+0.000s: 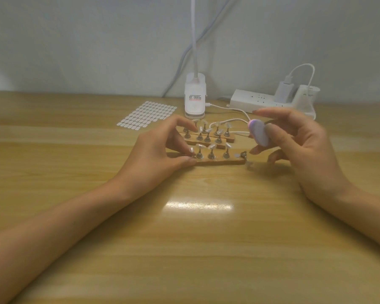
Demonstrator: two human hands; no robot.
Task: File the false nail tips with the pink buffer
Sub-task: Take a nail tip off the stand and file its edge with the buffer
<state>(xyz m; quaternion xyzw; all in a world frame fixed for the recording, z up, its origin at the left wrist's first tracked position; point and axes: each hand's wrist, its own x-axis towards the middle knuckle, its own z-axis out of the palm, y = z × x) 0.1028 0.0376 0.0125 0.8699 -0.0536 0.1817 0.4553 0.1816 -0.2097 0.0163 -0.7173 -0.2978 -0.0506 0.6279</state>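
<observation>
Left hand (160, 148), pinching the long wooden strip (235, 161), should brace it while the right hand (298, 145), gripping the oval pink buffer (259, 133), lightly strokes 3 clear false nail tips (212, 146) between them.

I can read nothing for certain here — the white lamp base (195, 106) carries a small label (195, 98) with red and dark print, too blurred for me to make out

Single head-worn wide-angle view, looking forward and down, close over wooden table (184, 238), wall (97, 40) beyond
</observation>
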